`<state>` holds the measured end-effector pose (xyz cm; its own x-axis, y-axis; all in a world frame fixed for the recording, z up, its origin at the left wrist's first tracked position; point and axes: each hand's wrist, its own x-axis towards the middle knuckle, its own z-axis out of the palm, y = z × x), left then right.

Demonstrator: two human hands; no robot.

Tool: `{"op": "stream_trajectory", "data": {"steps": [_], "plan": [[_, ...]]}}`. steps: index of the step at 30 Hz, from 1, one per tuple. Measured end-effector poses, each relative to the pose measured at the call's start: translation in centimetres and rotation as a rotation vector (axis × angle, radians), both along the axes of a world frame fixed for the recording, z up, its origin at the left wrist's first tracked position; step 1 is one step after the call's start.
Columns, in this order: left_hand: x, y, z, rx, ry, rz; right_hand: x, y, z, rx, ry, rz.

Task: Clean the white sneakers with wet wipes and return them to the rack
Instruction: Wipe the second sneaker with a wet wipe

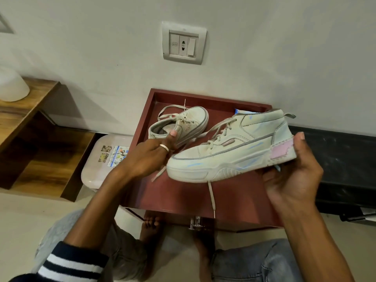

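Above the maroon wooden drawer (pixel 234 197), a seemingly light, stiff-soled white sneaker (pixel 234 152) is heel-gripped by the right hand (pixel 293 177), its twin (pixel 190 119) pinched by the left hand (pixel 148 158).

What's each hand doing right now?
Left hand: grips the far sneaker, in the red drawer.
Right hand: holds the near sneaker by its heel.

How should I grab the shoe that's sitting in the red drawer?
Pinch that sneaker by the rim of its open collar, coming from above on the near side. It sits upright with the opening nearest you; the left hand grips there.
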<state>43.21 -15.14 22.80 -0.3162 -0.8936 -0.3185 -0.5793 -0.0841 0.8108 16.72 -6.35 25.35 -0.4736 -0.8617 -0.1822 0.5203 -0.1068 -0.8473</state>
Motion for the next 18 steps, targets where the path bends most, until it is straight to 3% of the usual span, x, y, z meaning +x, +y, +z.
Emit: {"op": "stream_trajectory", "data": {"steps": [4,6,13,18], "plan": [[1.0,1.0,1.7,0.239,0.362,-0.257,1.0,-0.4,-0.4,0.038,-0.033,0.077],[1.8,1.2,1.7,0.296,0.453,-0.342,1.5,-0.6,-0.5,0.038,-0.041,0.104],[3.3,1.5,1.6,0.185,0.428,-0.242,2.4,-1.5,-1.3,-0.021,-0.044,0.197],[4.7,2.2,1.8,0.066,0.309,-0.233,0.9,-2.7,-3.4,0.257,0.061,-0.02]]}}
